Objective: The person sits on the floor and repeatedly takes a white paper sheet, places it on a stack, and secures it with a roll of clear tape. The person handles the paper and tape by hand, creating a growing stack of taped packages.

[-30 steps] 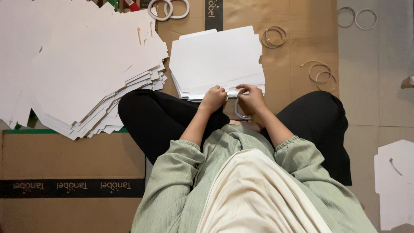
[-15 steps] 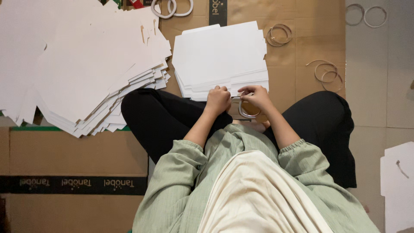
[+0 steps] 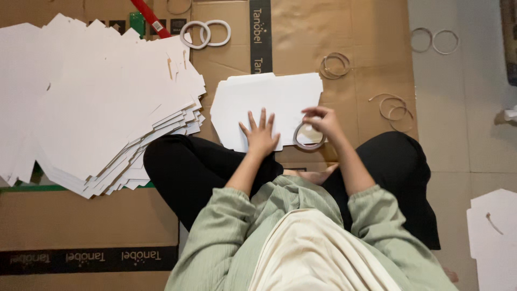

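Tape ring (image 3: 308,136) in right hand (image 3: 323,121) grip

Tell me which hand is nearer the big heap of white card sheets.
Left. The left hand lies flat on the small white stack, closer to the big heap. The right hand, holding a tape ring, is farther off.

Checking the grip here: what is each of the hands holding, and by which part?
The right hand pinches a tape ring at its upper rim. The left hand holds nothing; it lies flat on the white sheets.
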